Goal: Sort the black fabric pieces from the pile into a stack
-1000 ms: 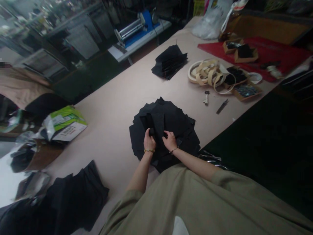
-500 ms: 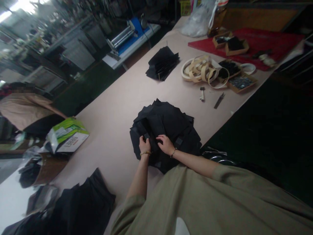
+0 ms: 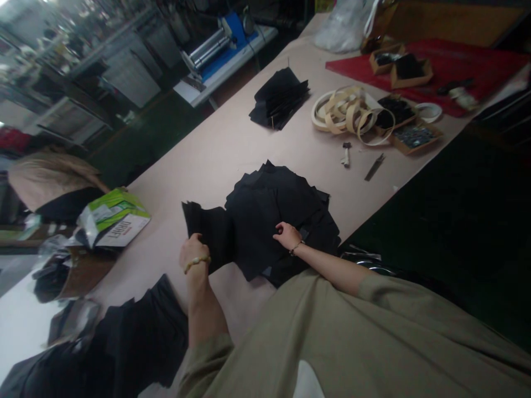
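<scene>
A fanned pile of black fabric pieces (image 3: 265, 193) lies on the table in front of me. My left hand (image 3: 194, 251) is closed on a black fabric piece (image 3: 215, 229), drawn out past the left side of the pile. Its far left corner stands raised, and its right end meets the pile. Over the right part of the pile is my right hand (image 3: 288, 236), fingers curled with thumb and fingertips close together. Whether anything thin sits between those fingertips is too small to make out.
Beyond the pile are another black fabric stack (image 3: 280, 99), a tan tape coil (image 3: 348, 113), a metal tool (image 3: 375, 167) and a box of small metal parts (image 3: 415, 137). Black fabric (image 3: 136, 331) lies front left, near a green-white box (image 3: 116, 218). A person (image 3: 58, 182) bends at the left.
My left hand has moved left off the pile, pulling a black fabric piece that was folded between both hands and is now spread out. My right hand has shifted slightly right.
</scene>
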Action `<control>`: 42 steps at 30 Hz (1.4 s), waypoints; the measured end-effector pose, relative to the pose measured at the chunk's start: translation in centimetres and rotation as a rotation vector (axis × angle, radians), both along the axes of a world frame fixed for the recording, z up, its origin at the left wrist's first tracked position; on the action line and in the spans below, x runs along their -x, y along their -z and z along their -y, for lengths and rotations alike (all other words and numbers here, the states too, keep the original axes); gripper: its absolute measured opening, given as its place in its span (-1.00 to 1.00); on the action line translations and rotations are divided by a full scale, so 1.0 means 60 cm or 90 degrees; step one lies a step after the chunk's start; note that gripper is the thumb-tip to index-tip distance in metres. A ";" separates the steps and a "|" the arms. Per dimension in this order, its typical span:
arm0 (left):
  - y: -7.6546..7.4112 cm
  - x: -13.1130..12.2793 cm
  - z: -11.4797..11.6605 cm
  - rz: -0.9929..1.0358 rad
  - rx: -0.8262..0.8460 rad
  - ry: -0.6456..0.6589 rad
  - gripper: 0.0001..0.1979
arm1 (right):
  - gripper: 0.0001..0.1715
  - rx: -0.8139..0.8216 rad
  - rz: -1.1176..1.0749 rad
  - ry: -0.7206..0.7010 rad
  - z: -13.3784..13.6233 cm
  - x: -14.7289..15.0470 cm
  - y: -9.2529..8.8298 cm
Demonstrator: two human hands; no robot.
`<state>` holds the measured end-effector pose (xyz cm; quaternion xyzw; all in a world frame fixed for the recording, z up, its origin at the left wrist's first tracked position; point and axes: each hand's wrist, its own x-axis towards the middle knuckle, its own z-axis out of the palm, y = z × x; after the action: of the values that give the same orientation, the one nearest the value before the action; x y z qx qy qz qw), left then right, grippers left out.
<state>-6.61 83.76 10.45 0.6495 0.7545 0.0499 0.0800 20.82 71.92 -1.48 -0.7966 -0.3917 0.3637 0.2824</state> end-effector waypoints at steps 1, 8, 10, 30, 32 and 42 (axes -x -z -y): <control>-0.008 0.019 -0.009 0.014 -0.013 -0.003 -0.68 | -0.70 0.007 -0.009 0.000 0.001 -0.002 -0.002; 0.084 -0.089 0.036 0.166 0.109 0.119 -0.77 | -0.71 -0.001 -0.013 -0.029 0.003 0.016 -0.017; 0.127 -0.141 0.065 0.298 0.194 0.115 -0.78 | -0.72 -0.047 0.004 -0.098 0.004 0.034 -0.026; 0.159 -0.205 0.141 0.263 0.078 0.177 -0.51 | -0.66 -0.025 -0.007 0.142 0.004 -0.001 0.044; 0.161 -0.208 0.142 0.239 0.097 0.191 -0.58 | -0.59 -0.018 -0.032 0.157 0.002 0.001 0.046; 0.180 -0.193 0.128 0.321 0.104 0.151 -0.70 | -0.75 -0.145 0.091 0.003 0.020 0.032 -0.005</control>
<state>4.98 76.09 -0.34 0.6918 0.6312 0.1390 0.3221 18.92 70.74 -1.20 -0.7842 -0.4475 0.2588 0.3433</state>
